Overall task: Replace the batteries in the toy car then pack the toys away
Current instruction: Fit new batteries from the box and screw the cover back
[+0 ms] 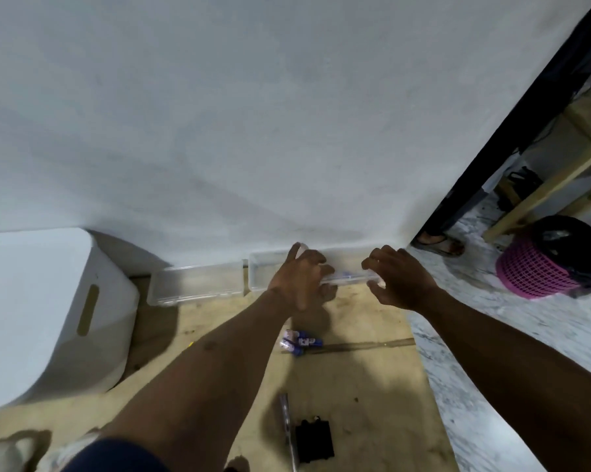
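Two clear plastic boxes at the far wall: the left box and the right box. At least two blue batteries. One screwdriver, one black part, one white bin, one pink basket.

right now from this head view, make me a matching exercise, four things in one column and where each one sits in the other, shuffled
Things:
1. batteries
2. pink basket
3. white bin
4. black part

Places:
A. far left, against the wall
B. bottom edge, beside a metal tool
C. far right, on the marbled floor
D. centre, between the two forearms

Pairs: 1-D, 2-C, 3-A, 4-B
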